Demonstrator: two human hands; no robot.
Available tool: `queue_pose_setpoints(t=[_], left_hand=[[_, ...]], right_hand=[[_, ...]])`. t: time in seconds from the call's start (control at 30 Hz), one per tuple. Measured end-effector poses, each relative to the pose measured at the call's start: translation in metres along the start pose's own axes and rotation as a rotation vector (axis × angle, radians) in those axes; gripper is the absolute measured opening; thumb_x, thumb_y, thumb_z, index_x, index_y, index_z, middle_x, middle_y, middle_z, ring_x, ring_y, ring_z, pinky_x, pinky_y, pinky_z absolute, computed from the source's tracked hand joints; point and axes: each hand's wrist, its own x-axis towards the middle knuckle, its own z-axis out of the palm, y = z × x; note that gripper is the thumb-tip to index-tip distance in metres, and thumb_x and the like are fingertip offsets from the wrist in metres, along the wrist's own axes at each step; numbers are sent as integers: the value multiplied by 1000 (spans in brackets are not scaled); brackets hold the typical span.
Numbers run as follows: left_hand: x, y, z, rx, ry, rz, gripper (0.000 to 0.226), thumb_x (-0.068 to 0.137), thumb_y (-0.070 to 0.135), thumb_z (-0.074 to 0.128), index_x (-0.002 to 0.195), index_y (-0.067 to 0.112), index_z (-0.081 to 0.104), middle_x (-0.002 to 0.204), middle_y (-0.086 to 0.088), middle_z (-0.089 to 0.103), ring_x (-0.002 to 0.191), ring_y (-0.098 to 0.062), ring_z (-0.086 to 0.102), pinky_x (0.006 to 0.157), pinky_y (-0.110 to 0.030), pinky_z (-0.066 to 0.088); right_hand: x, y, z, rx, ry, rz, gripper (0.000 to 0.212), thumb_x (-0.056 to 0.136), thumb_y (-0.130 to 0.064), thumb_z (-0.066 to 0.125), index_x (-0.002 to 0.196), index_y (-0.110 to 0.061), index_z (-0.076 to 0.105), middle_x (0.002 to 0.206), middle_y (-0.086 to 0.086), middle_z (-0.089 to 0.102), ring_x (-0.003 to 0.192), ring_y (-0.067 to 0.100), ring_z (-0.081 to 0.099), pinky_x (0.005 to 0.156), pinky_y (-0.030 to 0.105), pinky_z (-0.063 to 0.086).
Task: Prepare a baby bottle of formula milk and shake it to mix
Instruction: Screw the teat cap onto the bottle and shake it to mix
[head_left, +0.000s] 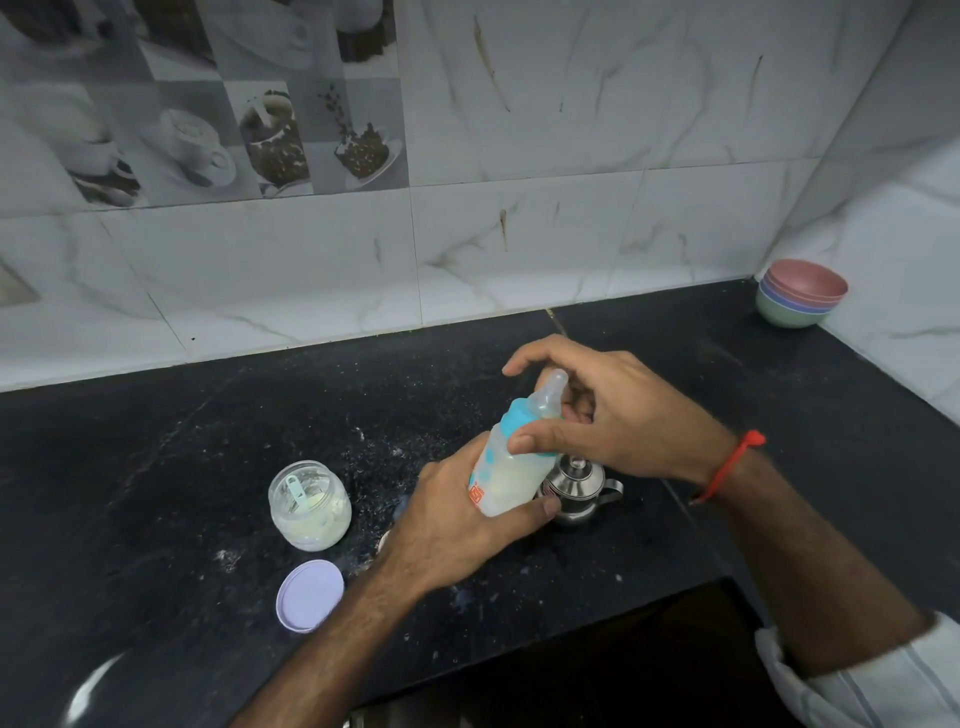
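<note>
Head view: left hand (457, 525) wraps the frosted plastic baby bottle (511, 457), milky inside, tilted above the speckled black counter (156, 467). Right hand (597, 410) pinches its blue collar (530, 426). Round powder jar (309, 505) sits left, a shiny steel pot (579, 491) behind.

We can read no text; the orange label (475, 493) low on the baby bottle (511, 467) is too blurred.

The hands (519, 467) hide much of the steel pot (579, 491).
</note>
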Motion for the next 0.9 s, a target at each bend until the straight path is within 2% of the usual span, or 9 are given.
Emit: queue_pose_setpoints(t=[0.07, 0.1, 0.17, 0.2, 0.3, 0.47, 0.6, 0.77, 0.9], left_hand=[[0, 2, -1, -26, 25, 11, 45, 69, 68, 75, 105, 46, 61, 86, 22, 68, 72, -2, 64, 63, -16, 45], [1, 3, -1, -40, 37, 12, 43, 68, 69, 75, 102, 46, 60, 83, 22, 68, 70, -1, 63, 63, -16, 45], [2, 4, -2, -62, 54, 7, 39, 68, 68, 75, 97, 48, 59, 79, 22, 66, 67, -1, 61, 62, -15, 44], [2, 4, -2, -71, 59, 9, 35, 69, 66, 76, 94, 49, 58, 77, 21, 66, 66, 0, 61, 61, -15, 44], [2, 2, -2, -90, 94, 4, 32, 74, 58, 81, 93, 46, 59, 78, 19, 67, 67, -1, 61, 60, -14, 45], [3, 1, 3, -84, 134, -2, 49, 67, 69, 74, 106, 43, 60, 92, 17, 71, 78, -5, 67, 64, -22, 54], [3, 2, 2, -82, 132, 10, 50, 67, 69, 74, 108, 44, 58, 94, 19, 70, 81, -5, 68, 65, -22, 56], [4, 6, -1, -105, 91, 34, 45, 68, 67, 75, 102, 43, 58, 88, 17, 69, 74, -5, 66, 62, -18, 50], [4, 6, -1, -153, 47, 37, 39, 68, 66, 78, 98, 48, 59, 84, 16, 69, 73, -6, 66, 63, -27, 53]], right_hand=[[-4, 5, 12, 180, 27, 29, 66, 81, -70, 69, 134, -33, 57, 94, 0, 66, 75, 2, 63, 66, 19, 53], [-6, 7, 17, 313, 23, 41, 61, 87, -63, 65, 139, -31, 55, 107, -3, 68, 93, 5, 68, 79, 24, 58], [-13, 10, 25, 570, 0, 40, 54, 98, -38, 61, 149, -26, 48, 134, -5, 67, 125, 14, 65, 102, 33, 55], [-15, 11, 28, 659, -3, 25, 56, 99, -25, 61, 152, -23, 44, 142, -3, 64, 131, 17, 62, 107, 35, 53], [-15, 9, 41, 822, 72, 11, 64, 92, -7, 72, 150, -17, 45, 138, 5, 69, 128, 25, 66, 106, 38, 55], [-9, 8, 54, 825, 291, 39, 60, 75, -13, 83, 130, -18, 61, 120, -3, 74, 117, 21, 70, 97, 35, 59], [-9, 5, 52, 854, 289, 37, 52, 76, -12, 81, 126, -13, 65, 121, 1, 74, 119, 22, 70, 97, 35, 60], [-14, 2, 41, 869, 210, -16, 51, 82, -6, 74, 132, -10, 63, 131, 9, 70, 125, 23, 67, 96, 29, 58], [-15, 4, 35, 897, 179, -45, 46, 88, -6, 71, 134, -9, 62, 136, 10, 68, 129, 23, 65, 98, 29, 57]])
